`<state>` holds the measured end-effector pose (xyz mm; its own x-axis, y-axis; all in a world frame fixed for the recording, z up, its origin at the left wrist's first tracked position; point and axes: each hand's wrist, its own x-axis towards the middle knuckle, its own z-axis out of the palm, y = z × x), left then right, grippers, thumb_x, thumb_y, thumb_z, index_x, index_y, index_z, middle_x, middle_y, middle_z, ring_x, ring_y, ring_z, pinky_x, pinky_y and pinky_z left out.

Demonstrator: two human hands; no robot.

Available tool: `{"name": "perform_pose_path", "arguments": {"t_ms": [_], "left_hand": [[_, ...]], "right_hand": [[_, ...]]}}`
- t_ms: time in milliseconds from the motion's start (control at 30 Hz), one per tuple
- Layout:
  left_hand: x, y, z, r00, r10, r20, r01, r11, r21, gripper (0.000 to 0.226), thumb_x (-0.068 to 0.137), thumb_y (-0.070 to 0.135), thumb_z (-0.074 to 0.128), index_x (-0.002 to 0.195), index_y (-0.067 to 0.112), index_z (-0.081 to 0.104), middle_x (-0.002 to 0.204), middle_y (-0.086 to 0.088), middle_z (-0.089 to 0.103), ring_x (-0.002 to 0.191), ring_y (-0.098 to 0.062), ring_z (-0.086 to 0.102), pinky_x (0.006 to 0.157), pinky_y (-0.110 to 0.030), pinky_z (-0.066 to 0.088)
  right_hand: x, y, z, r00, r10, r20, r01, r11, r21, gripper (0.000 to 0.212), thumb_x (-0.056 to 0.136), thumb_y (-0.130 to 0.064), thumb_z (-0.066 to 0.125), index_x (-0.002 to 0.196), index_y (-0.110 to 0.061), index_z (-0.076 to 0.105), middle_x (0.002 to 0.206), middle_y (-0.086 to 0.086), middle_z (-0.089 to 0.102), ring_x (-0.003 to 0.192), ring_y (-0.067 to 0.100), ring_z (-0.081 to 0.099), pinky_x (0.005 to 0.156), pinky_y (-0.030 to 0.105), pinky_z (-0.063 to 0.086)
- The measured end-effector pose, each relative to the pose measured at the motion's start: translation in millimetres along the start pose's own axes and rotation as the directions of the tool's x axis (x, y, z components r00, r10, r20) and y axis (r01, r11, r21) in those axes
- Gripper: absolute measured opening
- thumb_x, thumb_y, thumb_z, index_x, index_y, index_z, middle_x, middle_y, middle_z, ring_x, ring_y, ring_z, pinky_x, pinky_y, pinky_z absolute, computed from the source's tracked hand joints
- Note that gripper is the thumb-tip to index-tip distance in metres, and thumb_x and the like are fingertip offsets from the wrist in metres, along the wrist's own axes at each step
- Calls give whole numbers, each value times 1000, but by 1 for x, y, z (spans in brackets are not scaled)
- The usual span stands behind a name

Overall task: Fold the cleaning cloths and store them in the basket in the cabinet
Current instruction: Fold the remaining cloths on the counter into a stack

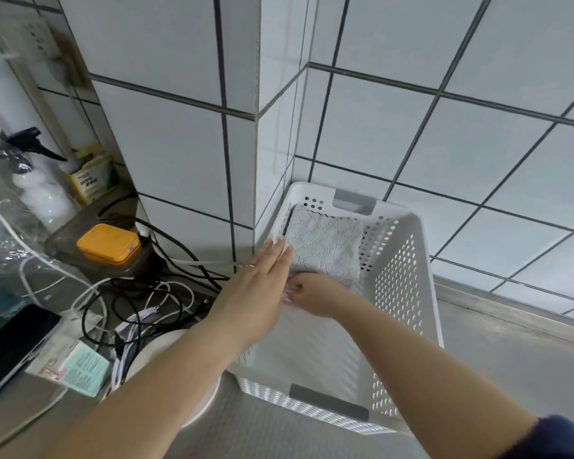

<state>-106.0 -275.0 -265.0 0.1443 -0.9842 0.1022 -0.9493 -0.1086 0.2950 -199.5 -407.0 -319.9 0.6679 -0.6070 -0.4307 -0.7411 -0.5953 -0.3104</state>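
A white perforated basket (401,293) with grey handles stands on the floor in the tiled corner. A folded light grey cleaning cloth (325,243) stands on edge against the basket's far end. My left hand (262,279) reaches over the basket's left wall, fingers straight, fingertips touching the cloth's left edge. My right hand (315,293) is inside the basket below the cloth, fingers curled at its lower edge; a pale pink bit shows under this hand. What the right fingers hold is hidden.
Left of the basket lie tangled black and white cables (140,293), a yellow box (108,243) on a brown container, a white spray bottle (37,180), plastic bags and a dark tablet (10,346). White tiled walls (478,144) enclose the corner.
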Motion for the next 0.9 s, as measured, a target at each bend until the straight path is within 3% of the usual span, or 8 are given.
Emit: {"name": "perform_pose_path", "arguments": {"t_ms": [200, 400, 500, 600, 667, 767, 900], "left_hand": [[-3, 0, -3, 1000, -16, -11, 16, 999, -29, 70, 97, 27, 45, 151, 15, 3, 160, 1, -4, 146, -13, -6, 116, -27, 11], [-7, 0, -10, 1000, -10, 9, 10, 999, -46, 73, 95, 36, 47, 151, 16, 5, 159, 0, 7, 147, -14, -3, 116, -30, 13], [-9, 0, -18, 998, -43, -44, 35, 984, -174, 62, 94, 32, 51, 148, 23, 22, 154, 5, 26, 144, -13, 17, 113, -33, 25], [-16, 8, -25, 993, -37, -110, 9, 970, -244, 52, 92, 28, 55, 141, 27, 39, 140, 9, 48, 121, -9, 52, 101, -28, 42], [-23, 14, -30, 994, -35, -105, -1, 944, -329, 46, 91, 25, 56, 136, 29, 45, 129, 16, 55, 111, 0, 55, 98, -23, 44], [-35, 29, -39, 992, -36, -124, -27, 883, -468, 37, 92, 24, 56, 127, 33, 52, 116, 25, 59, 106, 13, 52, 88, -4, 37], [-47, 52, -43, 994, -77, -80, 11, 789, -614, 28, 92, 26, 56, 118, 34, 57, 107, 29, 61, 100, 24, 49, 74, 6, 34]], "right_hand": [[10, -1, 7, 1000, -7, 21, 8, 998, -69, 37, 88, -40, 46, 117, -21, 60, 121, 1, 61, 117, 23, 53, 94, 36, 45], [-31, -6, -9, 993, 32, -116, -20, 995, 102, 30, 88, -28, 48, 115, -22, 61, 117, -1, 63, 106, 22, 59, 90, 35, 48], [-65, -9, -30, 969, 87, -231, -31, 971, 236, 32, 92, -29, 47, 122, -25, 58, 114, -5, 65, 85, 16, 63, 75, 28, 51], [-107, -4, -43, 931, 158, -328, -10, 912, 411, 30, 95, -33, 48, 122, -26, 57, 109, -7, 67, 64, 8, 59, 53, 20, 43], [-130, 0, -47, 906, 207, -369, 3, 870, 493, 27, 94, -34, 49, 119, -27, 59, 100, -8, 69, 70, 9, 63, 58, 23, 47], [-164, 11, -45, 860, 278, -429, 45, 795, 605, 20, 92, -35, 52, 109, -31, 61, 91, -8, 71, 86, 14, 68, 81, 34, 54], [-207, 29, -32, 808, 358, -468, 82, 718, 691, 18, 90, -33, 53, 105, -36, 62, 93, -11, 71, 91, 6, 66, 89, 39, 52]]}}
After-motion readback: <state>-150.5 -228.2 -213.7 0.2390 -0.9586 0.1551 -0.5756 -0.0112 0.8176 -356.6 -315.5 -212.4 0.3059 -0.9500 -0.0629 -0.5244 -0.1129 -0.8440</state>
